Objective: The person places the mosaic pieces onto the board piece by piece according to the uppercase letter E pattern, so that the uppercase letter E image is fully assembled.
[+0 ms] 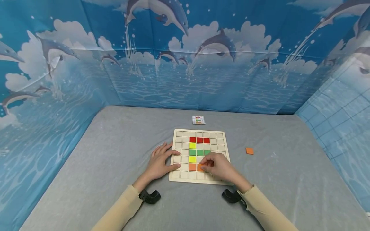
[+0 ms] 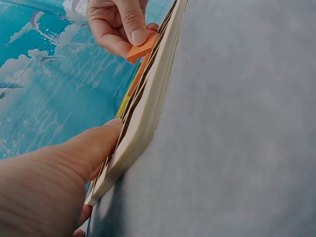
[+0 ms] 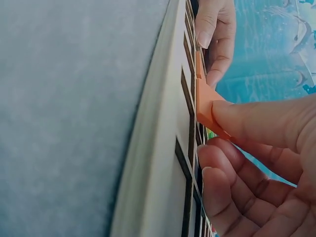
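A wooden grid board [image 1: 180, 175] lies flat on the grey cloth, with red [image 1: 199, 140], yellow [image 1: 192, 159], green [image 1: 200, 152] and orange square tiles [image 1: 192, 166] in some of its cells. My right hand [image 1: 218, 166] pinches an orange tile [image 3: 206, 101] between thumb and fingers. That tile is tilted at a cell just right of the orange tile in the lower row. My left hand [image 1: 159, 162] rests on the board's left edge, fingers spread and thumb [image 2: 101, 138] on the rim, holding no tile.
One loose orange tile [image 1: 249, 150] lies on the cloth right of the board. Behind the board is a small card [image 1: 198, 120] printed with a coloured grid pattern. A dolphin-print curtain [image 1: 179, 80] closes off the back and sides of the table [image 1: 130, 128].
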`<control>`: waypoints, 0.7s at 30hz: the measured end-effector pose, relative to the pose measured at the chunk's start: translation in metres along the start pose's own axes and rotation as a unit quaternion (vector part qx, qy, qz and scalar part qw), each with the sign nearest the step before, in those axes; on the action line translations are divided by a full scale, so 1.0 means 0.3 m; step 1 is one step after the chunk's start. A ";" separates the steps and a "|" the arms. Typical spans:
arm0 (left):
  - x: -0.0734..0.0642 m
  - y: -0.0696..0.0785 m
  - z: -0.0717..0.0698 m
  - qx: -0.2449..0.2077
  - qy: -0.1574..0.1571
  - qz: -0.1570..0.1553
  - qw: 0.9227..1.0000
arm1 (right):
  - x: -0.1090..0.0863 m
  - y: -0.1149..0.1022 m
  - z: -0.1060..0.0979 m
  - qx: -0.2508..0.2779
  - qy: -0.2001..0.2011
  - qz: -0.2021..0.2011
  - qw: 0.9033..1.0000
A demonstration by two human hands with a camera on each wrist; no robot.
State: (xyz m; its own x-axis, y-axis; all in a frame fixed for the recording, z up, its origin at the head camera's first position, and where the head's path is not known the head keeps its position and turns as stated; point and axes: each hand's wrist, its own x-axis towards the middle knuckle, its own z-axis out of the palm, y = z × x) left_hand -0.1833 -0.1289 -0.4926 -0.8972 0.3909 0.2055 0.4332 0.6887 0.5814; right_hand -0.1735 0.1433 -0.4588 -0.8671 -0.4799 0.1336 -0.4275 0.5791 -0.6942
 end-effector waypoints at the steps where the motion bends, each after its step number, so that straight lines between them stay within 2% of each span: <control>1: 0.000 0.000 0.000 0.000 0.000 0.000 1.000 | -0.001 0.000 0.001 -0.006 0.003 -0.002 1.000; 12: 0.000 0.000 0.002 0.002 0.004 0.003 1.000 | -0.001 -0.011 0.006 -0.080 0.030 -0.019 0.996; 21: -0.003 0.001 0.002 -0.003 0.006 0.006 1.000 | -0.013 -0.005 -0.002 -0.064 0.009 -0.016 0.998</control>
State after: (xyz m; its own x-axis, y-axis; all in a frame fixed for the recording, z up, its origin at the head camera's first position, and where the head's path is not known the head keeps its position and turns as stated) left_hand -0.1822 -0.1287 -0.4931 -0.8928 0.3924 0.2214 0.4437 0.6806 0.5830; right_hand -0.1696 0.1449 -0.4578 -0.8562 -0.4888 0.1673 -0.4835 0.6442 -0.5927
